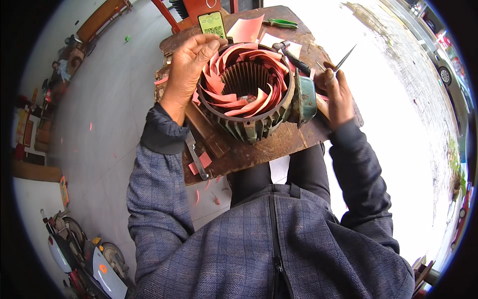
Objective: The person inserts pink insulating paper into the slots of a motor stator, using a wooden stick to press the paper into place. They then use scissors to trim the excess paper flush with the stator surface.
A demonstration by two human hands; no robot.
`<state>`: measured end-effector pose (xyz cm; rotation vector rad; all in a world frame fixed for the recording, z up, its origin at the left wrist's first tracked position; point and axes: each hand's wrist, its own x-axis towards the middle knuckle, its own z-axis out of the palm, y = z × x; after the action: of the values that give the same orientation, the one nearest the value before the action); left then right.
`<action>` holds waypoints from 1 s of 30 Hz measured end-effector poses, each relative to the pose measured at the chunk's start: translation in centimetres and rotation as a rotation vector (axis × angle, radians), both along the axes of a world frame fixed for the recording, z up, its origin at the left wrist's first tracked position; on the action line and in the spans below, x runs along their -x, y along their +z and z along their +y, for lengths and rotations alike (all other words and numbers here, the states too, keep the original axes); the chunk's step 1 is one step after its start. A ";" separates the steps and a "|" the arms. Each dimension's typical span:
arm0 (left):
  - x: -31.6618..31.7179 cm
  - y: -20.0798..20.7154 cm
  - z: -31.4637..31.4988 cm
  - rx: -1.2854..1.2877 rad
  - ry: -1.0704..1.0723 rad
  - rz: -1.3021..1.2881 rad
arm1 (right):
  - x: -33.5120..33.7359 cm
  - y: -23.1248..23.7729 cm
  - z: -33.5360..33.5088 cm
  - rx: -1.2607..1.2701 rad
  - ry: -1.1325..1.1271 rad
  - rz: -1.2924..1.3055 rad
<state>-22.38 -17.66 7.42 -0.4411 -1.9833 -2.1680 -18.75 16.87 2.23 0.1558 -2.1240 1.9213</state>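
A finned motor housing (244, 127) stands upright on a worn wooden table (264, 155). Pink insulating paper strips (252, 106) fan out round its slotted core (244, 79). At the far left of its rim is my left hand (185, 67), thumb and fingers pressed together; whatever lies between the fingertips is hidden. On the right, beyond the housing's green terminal box (306, 99), my right hand (338, 94) grips a pair of scissors (345, 58). Their pointed blades stick up and outward, slightly apart, away from the paper.
Behind the housing lie a hammer (297, 61), green-handled pliers (282, 23), a pink sheet (247, 29) and a phone (212, 24) with a lit screen. A knife (196, 155) and a wooden bar (208, 130) rest at the left. A motorbike (84, 254) stands on the floor.
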 end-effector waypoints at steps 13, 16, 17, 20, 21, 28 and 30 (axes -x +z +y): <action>-0.1 4.7 5.8 0.931 -0.005 0.749 | -10.8 12.3 8.8 -1.227 0.421 0.082; 0.1 4.2 6.0 0.987 0.000 0.734 | -10.8 13.1 8.1 -1.270 0.458 0.052; 0.3 4.1 6.1 0.992 0.006 0.743 | -10.7 13.2 8.0 -1.270 0.463 0.043; 0.5 3.9 6.3 0.976 0.033 0.819 | -10.3 13.9 7.6 -1.277 0.488 0.046; 0.5 3.9 6.3 0.962 0.039 0.853 | -10.2 14.4 7.6 -1.273 0.499 0.038; 0.4 4.3 6.2 0.992 0.019 0.838 | -10.2 18.4 6.3 -1.599 0.489 0.136; 0.5 4.2 6.1 0.998 0.020 0.825 | -10.1 19.0 5.8 -1.596 0.512 0.065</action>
<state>-22.90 -11.53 11.66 -1.1661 -2.2660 -0.5770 -8.62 22.64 21.23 1.0507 -3.1186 -0.1529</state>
